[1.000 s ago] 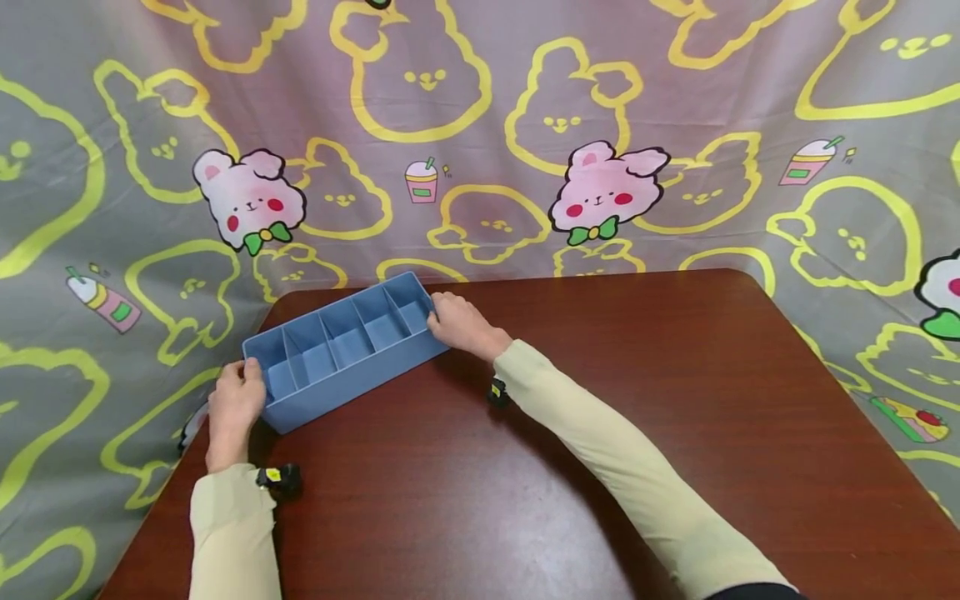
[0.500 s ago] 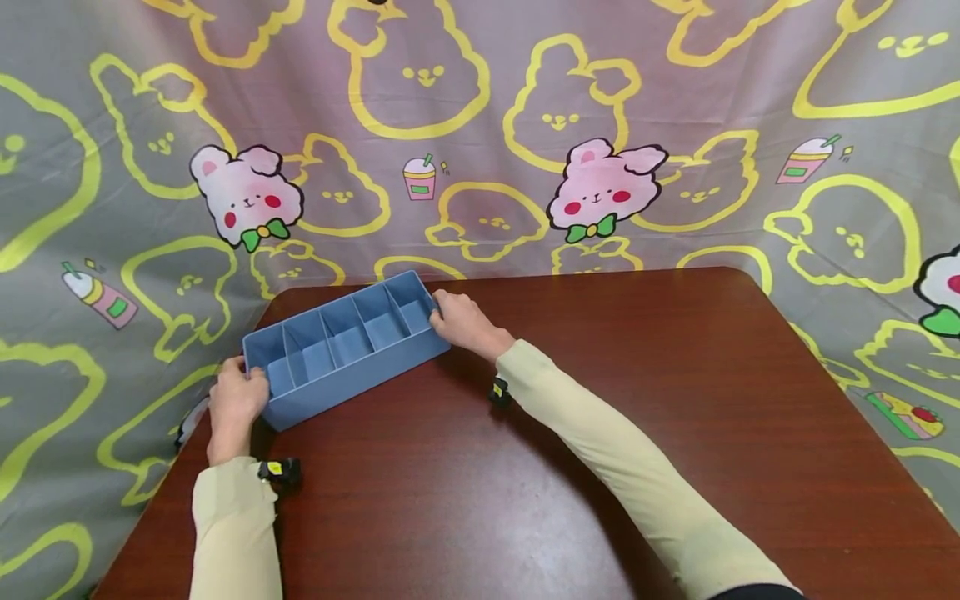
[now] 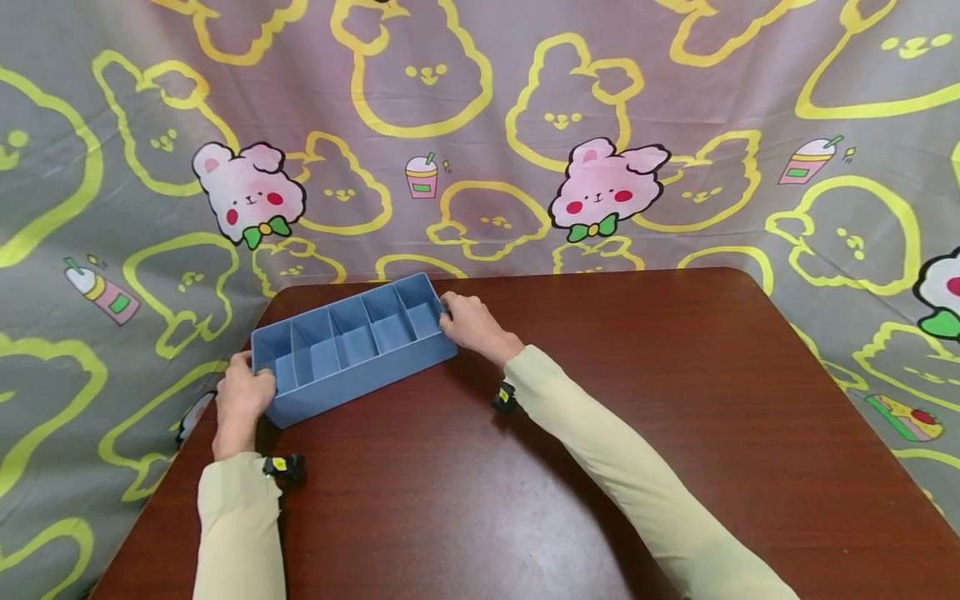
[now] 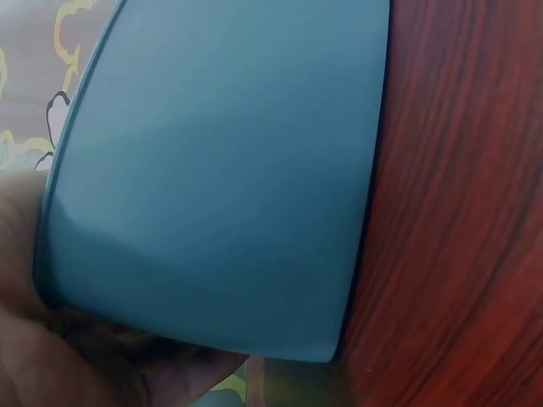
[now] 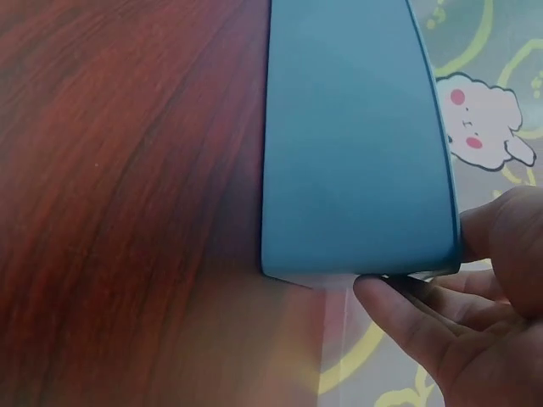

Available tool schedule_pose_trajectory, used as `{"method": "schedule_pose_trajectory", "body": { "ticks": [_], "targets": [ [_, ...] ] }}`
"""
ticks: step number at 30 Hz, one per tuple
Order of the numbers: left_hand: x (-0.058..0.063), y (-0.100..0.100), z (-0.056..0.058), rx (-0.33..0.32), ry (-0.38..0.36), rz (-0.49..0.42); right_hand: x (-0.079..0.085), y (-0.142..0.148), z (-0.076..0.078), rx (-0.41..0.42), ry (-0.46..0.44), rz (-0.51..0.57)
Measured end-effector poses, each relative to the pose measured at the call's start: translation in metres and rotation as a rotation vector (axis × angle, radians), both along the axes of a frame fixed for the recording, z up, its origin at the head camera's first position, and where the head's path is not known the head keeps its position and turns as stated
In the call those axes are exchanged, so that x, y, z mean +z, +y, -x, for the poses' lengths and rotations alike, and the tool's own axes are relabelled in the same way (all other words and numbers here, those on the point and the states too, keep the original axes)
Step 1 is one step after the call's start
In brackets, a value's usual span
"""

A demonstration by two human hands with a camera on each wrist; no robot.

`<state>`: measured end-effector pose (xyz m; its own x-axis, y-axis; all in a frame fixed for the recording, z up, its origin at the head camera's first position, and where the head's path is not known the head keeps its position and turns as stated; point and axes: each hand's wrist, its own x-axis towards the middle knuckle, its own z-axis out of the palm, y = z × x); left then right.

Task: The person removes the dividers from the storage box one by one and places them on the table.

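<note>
Blue box (image 3: 363,381): sat at the far left of the table (image 3: 637,392), at a slant, left end nearer the person, right end nearer the curtain (image 3: 495,108). Couldn't tell if its underside touched the wood.
In the way: left hand (image 3: 243,398) covered the box's left end, near wall hid a bit of the compartments (image 3: 318,357), and from both wrist cams the box side ate up most of the view.
Left hand grip: curled round the left end, thumb over the rim, fingers on the outside, gap only as wide as the wall it had hold of.
Right hand (image 3: 476,327) grip: same deal on the right end, fingers bent in and pinching the wall near the rim.
Arms: left one came nearly straight up the left side, right one cut diagonally across the table, both in pale sleeves (image 3: 637,467).
Compartments: five in a row, open at the top, blue floors showing.
Wrist gear: small black camera with a yellow sticker at the left wrist (image 3: 285,468), another at the right (image 3: 505,396).
Tabletop: reddish-brown wood grain, rounded far corners, pale glare near the front.
Curtain: grey-pink, yellow outlines, pink bunnies (image 3: 607,190) with green bows, drink cups (image 3: 422,179), wrapped round three sides.
</note>
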<state>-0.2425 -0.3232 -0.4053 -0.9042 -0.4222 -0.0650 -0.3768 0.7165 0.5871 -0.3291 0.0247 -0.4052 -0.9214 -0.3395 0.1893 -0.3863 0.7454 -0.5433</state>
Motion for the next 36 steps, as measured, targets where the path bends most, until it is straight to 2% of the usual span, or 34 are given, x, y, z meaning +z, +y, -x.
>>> {"method": "schedule_pose_trajectory", "body": {
  "ticks": [14,21,30,36],
  "targets": [
    [0.001,0.011,0.000,-0.013,0.012,-0.005,0.002,0.010,-0.008,-0.029,-0.018,0.015],
    [-0.003,0.014,0.004,-0.020,0.000,-0.015,0.003,0.018,-0.009,-0.044,-0.077,0.012],
    [-0.006,0.021,0.009,-0.034,0.024,0.007,0.004,0.026,-0.010,-0.051,-0.070,-0.008],
    [-0.007,0.026,0.009,-0.045,0.042,0.016,0.002,0.032,-0.014,-0.043,-0.084,0.018]
  ]
}}
